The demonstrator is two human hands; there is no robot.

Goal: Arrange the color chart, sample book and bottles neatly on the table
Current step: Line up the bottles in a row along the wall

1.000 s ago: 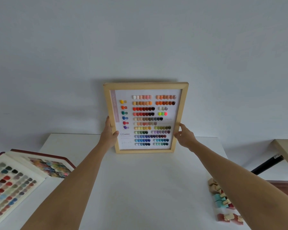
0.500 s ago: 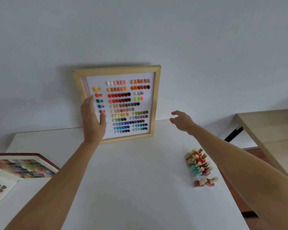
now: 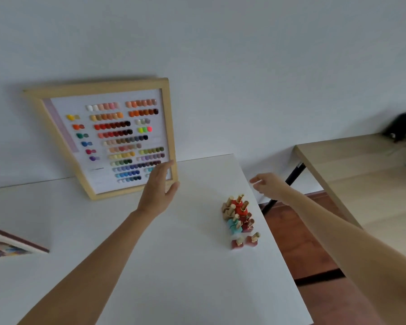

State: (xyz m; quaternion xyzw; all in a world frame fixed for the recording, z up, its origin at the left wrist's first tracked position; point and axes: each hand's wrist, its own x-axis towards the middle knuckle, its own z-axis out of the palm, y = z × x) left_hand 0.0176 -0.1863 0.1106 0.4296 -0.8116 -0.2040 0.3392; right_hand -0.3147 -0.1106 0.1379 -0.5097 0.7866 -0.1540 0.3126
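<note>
**Entry: table arrangement, both hands free, bottles next in reach**

- Color chart [image 3: 108, 139]: framed, wooden border, standing on its lower edge at the back of the table [image 3: 174, 266], leaning against the wall. Nothing holds it.
- Sample book [image 3: 12, 245]: flat at the left edge of the table, only its corner in view, well apart from both hands.
- Bottles [image 3: 239, 220]: a tight cluster, gold caps up, near the table's right edge. The cluster's long axis runs front to back, roughly along that edge.
- Left hand [image 3: 158, 191]: fingers spread, grip empty, in front of the chart's lower right corner; contact with the frame cannot be told. The bottles lie to its right and nearer the person.
- Right hand [image 3: 267, 185]: fingers loosely spread, grip empty, hovering over the table's far right corner. The bottles lie just below it in view, toward the person, and slightly left.
- Judgement: the right hand is the nearer to the bottles; a short pull back and down would likely bring it onto the far end of the cluster.
</note>
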